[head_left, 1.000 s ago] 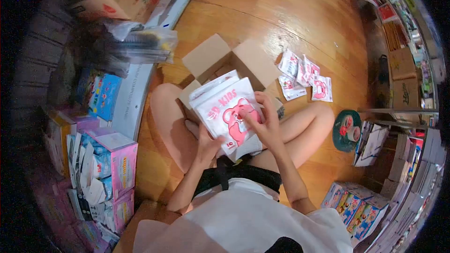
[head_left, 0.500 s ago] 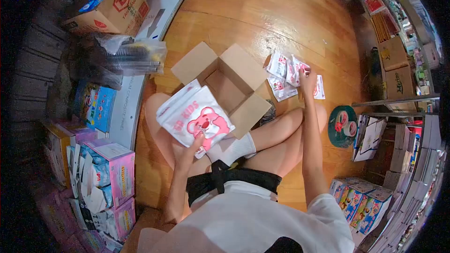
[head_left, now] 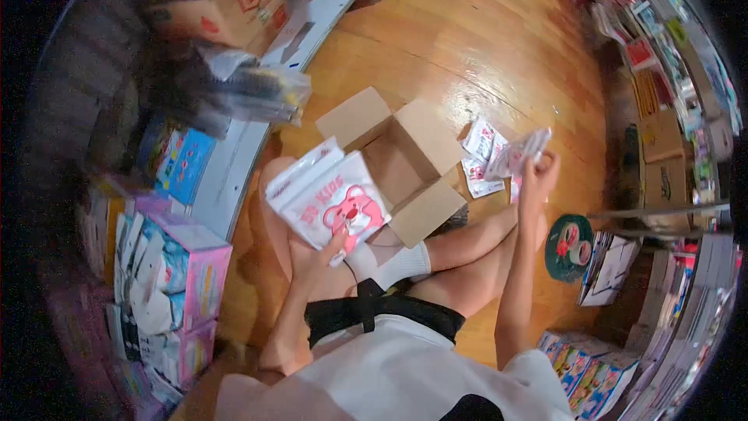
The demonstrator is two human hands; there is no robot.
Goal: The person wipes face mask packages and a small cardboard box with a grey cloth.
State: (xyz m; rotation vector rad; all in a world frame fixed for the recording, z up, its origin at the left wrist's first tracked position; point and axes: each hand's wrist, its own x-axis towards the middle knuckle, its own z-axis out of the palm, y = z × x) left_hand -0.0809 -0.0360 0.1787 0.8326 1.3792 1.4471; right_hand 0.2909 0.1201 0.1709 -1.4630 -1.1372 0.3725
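Head view, person seated cross-legged on a wooden floor (head_left: 483, 39). Left hand (head_left: 323, 253), grip closed on the lower edge of a stack of white packets (head_left: 327, 199); top packet shows a pink bear and red lettering. Stack tilts over the left knee, its upper right corner just beside the cardboard box (head_left: 405, 164).

Right hand (head_left: 536, 175) raised off to the right, grip clenched on a small bundle of packets (head_left: 520, 152), blurred, held above the floor. Below and to the left of it, loose packets (head_left: 479, 160) of the same pink-and-white kind lie flat on the floor, touching or overlapping one another, close to the box's right flap.

Cardboard box open, all flaps splayed outward. Inside shows plain brown walls and bottom; no contents can be made out in the part visible. Near flap rests by the shin and a white sock (head_left: 393, 261).

Left side: pink cartons (head_left: 183, 273) stacked with ends open, white and blue packs standing upright inside them. Above, a blue printed box (head_left: 178, 160) on a pale panel. Far top left, a brown carton (head_left: 234, 4) with red print, colourful items poking out of its top.

Right side: round dark green tin lid (head_left: 569, 245) with a picture on it, flat on the floor. Shelves (head_left: 686, 109) packed with goods, too small to read.
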